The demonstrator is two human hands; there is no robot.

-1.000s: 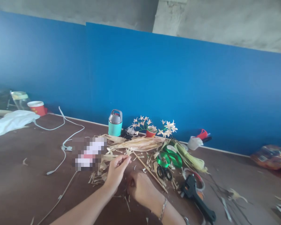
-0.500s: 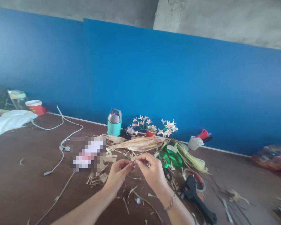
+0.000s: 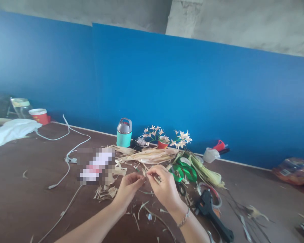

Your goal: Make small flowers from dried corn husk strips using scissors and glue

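My left hand (image 3: 130, 189) is closed in a pinch, its thumb and forefinger on a small pale corn husk piece (image 3: 144, 172). From the other side my right hand (image 3: 164, 185) pinches at the same spot, its fingertips close to the left ones. The fingers partly hide the piece, so its exact shape is unclear. Behind the hands lies a bundle of dried corn husks (image 3: 152, 156). White husk flowers (image 3: 182, 137) on green stems stand in and beside a small red cup (image 3: 163, 144). Green ribbon (image 3: 191, 173) lies beyond my right hand.
A black glue gun (image 3: 212, 216) lies right of my right wrist, by a tape roll (image 3: 219, 195). A teal flask (image 3: 124, 133) stands against the blue wall. White cables (image 3: 66, 168) cross the left side. Husk scraps (image 3: 142, 207) litter the brown table (image 3: 22, 202).
The hands stay pinched together at nearly the same place, with the fingertips slightly closer. Less of the small husk piece shows between them. The view has shifted slightly.
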